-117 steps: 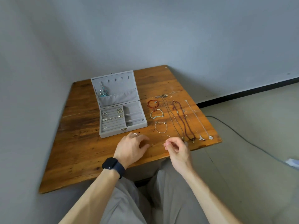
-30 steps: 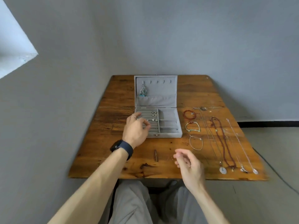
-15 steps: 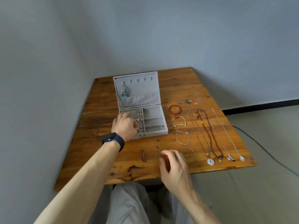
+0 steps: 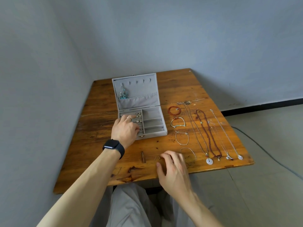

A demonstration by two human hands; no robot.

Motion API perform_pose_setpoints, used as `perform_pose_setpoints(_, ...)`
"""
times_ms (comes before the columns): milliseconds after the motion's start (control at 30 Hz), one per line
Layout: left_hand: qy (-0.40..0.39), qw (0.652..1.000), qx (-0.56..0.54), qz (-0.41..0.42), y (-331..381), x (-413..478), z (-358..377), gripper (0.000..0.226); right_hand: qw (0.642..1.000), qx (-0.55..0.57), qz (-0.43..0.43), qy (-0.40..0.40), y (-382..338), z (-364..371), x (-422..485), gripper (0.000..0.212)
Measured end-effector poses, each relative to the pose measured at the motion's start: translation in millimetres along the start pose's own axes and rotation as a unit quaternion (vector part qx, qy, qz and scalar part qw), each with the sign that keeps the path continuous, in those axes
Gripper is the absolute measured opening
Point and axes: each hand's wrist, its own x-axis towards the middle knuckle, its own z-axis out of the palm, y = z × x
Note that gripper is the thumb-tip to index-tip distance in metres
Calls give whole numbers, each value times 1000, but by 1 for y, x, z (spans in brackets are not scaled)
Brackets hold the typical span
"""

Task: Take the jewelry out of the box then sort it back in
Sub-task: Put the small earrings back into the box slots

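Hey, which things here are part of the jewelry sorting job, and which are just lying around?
Job: jewelry box, earrings in it, turquoise piece in its lid pocket, red bead bracelet, necklaces, two ear studs by the right hand.
Lying about: floor cable, wristwatch, wooden table.

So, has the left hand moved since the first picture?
Yes: the left hand went from the table before the jewelry box to over its ring rows.

I see a black smartwatch (image 4: 113,146) strapped just behind my left grip (image 4: 125,131), and a thin silver ring (image 4: 129,118) on it. Light grey trousers (image 4: 131,207) show below my right grip (image 4: 173,171).
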Motion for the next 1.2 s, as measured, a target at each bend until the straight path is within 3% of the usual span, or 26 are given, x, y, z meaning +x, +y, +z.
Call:
perform_pose_setpoints(400,77,996,-31,15,-2,-35,17,34,999,-33,-18,-4,-1,-2,0,28)
perform_pose_setpoints(533,118,992,-8,38,-10,-44,21,21,999,-40,-14,-4,-2,-2,1,28)
perform_pose_setpoints(700,119,992,-22,31,-18,-48,24,10,999,-36,-3,-2,-7,-2,4,31)
perform_pose_setpoints(1200,69,995,-67,-22,-71,-70,14,21,999,-7,-45,-28,-21,0,14,19)
